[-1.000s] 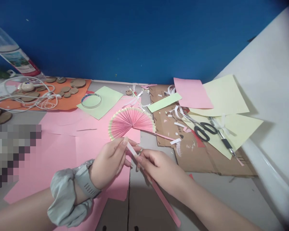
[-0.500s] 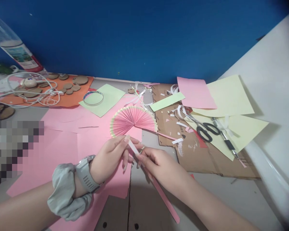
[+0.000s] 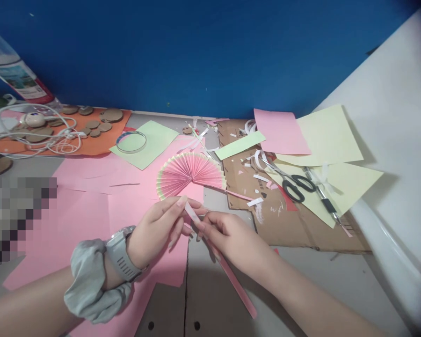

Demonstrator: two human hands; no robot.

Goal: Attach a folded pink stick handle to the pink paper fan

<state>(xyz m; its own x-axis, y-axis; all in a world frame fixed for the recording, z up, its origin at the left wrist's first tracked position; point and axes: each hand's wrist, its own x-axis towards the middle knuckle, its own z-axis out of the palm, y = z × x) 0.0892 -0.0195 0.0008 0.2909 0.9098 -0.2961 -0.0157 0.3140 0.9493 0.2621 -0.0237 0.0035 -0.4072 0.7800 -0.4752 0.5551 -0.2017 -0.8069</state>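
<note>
- Left hand pinches the white strip near its top; I think uneven pressure could skew it.
- Right hand's grip clamps lower; tugging could tear it.
- Pink paper strip slants below that hand; bumps could crease it.

Beyond the left hand and the right hand lay the paper fan, with the ring on a sheet behind it to the left, the scissors beside the pen to the right, and the bottle at far left.
</note>
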